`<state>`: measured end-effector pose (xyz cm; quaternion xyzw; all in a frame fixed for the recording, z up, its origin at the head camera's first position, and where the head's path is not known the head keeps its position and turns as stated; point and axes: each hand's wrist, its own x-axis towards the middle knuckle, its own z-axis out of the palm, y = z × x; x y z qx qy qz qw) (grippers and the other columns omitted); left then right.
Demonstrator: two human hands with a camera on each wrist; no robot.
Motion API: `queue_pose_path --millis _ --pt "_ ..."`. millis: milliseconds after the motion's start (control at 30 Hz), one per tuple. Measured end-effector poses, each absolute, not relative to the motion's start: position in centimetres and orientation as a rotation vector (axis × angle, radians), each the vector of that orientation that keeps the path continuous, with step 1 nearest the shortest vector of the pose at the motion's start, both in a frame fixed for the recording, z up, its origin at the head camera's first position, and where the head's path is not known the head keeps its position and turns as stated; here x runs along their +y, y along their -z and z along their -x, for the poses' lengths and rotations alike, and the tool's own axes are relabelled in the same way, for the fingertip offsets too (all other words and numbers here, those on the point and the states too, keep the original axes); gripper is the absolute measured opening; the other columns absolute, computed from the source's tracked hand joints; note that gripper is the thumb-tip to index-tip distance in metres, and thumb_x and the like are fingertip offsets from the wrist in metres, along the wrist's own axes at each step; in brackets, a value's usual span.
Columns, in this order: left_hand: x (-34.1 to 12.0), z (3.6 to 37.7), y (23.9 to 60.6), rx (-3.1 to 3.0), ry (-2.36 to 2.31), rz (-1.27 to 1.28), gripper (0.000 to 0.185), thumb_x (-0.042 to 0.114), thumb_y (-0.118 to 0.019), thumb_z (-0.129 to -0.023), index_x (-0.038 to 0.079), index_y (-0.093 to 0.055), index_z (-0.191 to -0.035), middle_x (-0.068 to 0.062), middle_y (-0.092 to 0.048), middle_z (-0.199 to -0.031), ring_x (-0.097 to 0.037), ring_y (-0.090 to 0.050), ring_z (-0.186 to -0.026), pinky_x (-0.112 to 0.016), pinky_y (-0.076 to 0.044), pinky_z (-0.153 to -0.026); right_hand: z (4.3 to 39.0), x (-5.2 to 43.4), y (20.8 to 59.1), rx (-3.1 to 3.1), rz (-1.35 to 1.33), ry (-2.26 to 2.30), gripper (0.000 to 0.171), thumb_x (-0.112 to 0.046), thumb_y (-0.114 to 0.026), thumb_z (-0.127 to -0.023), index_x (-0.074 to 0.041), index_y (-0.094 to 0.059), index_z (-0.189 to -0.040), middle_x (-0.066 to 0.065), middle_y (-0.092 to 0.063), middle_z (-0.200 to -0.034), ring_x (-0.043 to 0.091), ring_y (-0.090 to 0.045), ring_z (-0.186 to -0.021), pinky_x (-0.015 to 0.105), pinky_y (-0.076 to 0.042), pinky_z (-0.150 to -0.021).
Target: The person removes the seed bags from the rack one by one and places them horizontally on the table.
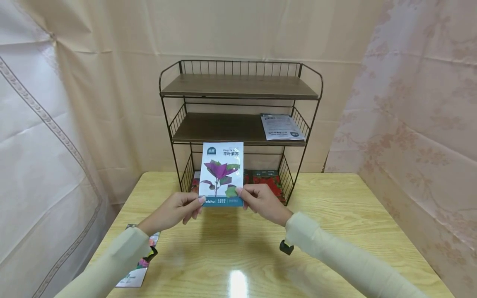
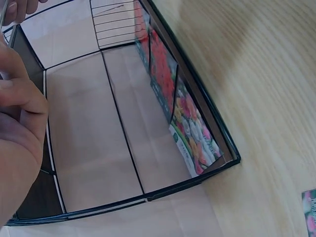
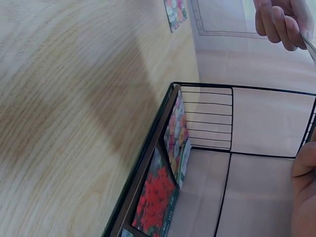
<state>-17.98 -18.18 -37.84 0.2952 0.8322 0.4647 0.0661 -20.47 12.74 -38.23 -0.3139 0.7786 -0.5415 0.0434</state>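
Observation:
A white seed packet (image 1: 220,165) with a purple-leaved plant and a blue bottom band is held upright in front of the rack. My left hand (image 1: 180,209) pinches its lower left corner; my right hand (image 1: 263,203) pinches the lower right edge. In the left wrist view the left hand (image 2: 22,113) shows at the left edge. The right wrist view has the right hand (image 3: 305,180) at its right edge, with the packet's thin edge by the left hand (image 3: 284,22) above. Behind the packet stands a three-tier rack (image 1: 238,85) with dark boards and black wire sides.
A white packet (image 1: 282,127) lies on the middle shelf's right. The bottom shelf bears packets with red flowers (image 3: 155,197) and mixed-colour flowers (image 2: 195,128). Another flower packet (image 1: 130,278) lies on the wooden table (image 1: 335,215) beneath my left forearm. Curtains hang behind and beside the table.

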Motion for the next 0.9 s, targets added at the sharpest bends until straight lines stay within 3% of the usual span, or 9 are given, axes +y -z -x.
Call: queue_pose_path --millis 267,567,900 --pt "-18.6 17.6 38.5 2.470 -1.419 -0.910 0.033 0.027 -0.049 -0.111 0.014 -0.065 -0.085 -0.004 -0.060 -0.071 -0.017 -0.051 -0.051 -0.033 -0.047 -0.052 20.4 12.4 39.0 2.334 0.981 1.671 0.045 -0.036 -0.053 -0.109 -0.008 -0.063 -0.076 0.014 -0.065 -0.074 0.015 -0.043 -0.054 0.025 -0.038 -0.048" --pt "-19.3 17.3 39.4 2.438 -1.428 -0.887 0.034 0.028 -0.048 -0.112 0.014 -0.066 -0.086 -0.014 -0.061 -0.073 -0.014 -0.050 -0.051 -0.029 -0.046 -0.049 20.1 11.8 39.7 2.314 0.975 1.656 0.046 -0.037 -0.054 -0.109 -0.004 -0.065 -0.078 0.008 -0.063 -0.071 0.013 -0.040 -0.052 0.024 -0.034 -0.047" --pt "-20.1 16.7 40.4 2.448 -1.422 -0.847 0.036 0.034 -0.047 -0.111 0.018 -0.066 -0.086 -0.003 -0.062 -0.071 -0.010 -0.050 -0.052 -0.031 -0.047 -0.050 20.0 11.2 40.5 2.330 0.976 1.597 0.045 -0.038 -0.055 -0.108 -0.008 -0.065 -0.076 0.005 -0.064 -0.070 0.012 -0.041 -0.052 0.025 -0.033 -0.047"
